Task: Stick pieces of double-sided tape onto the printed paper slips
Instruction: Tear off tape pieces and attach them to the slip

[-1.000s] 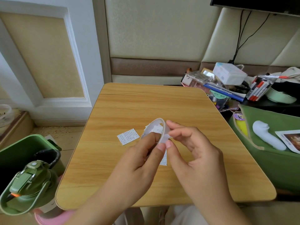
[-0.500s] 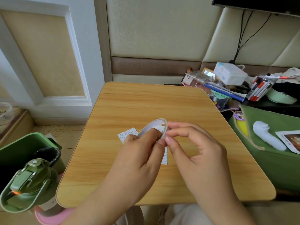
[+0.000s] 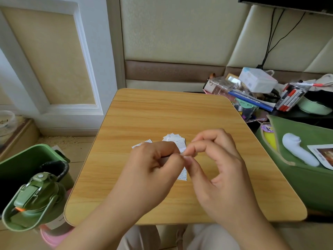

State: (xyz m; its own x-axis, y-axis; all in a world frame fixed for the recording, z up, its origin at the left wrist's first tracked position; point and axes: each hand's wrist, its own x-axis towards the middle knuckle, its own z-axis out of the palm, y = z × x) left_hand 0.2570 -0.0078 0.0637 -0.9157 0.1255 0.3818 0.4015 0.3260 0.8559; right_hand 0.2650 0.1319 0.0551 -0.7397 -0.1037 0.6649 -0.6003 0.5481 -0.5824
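Behind curled left hand (image 3: pixel 155 165), tape roll hidden, slips (image 3: pixel 175 140) half covered

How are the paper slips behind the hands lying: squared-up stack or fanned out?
Fanned out. The printed paper slips lie overlapping on the wooden table, their separate corners showing along the top edge; the hands hide the lower part.

One head-worn wide-angle camera looks forward and steeply down from close above the wooden worktop (image 3: pixel 162 114), both hands near the middle, wall panels beyond, cluttered shelf at right
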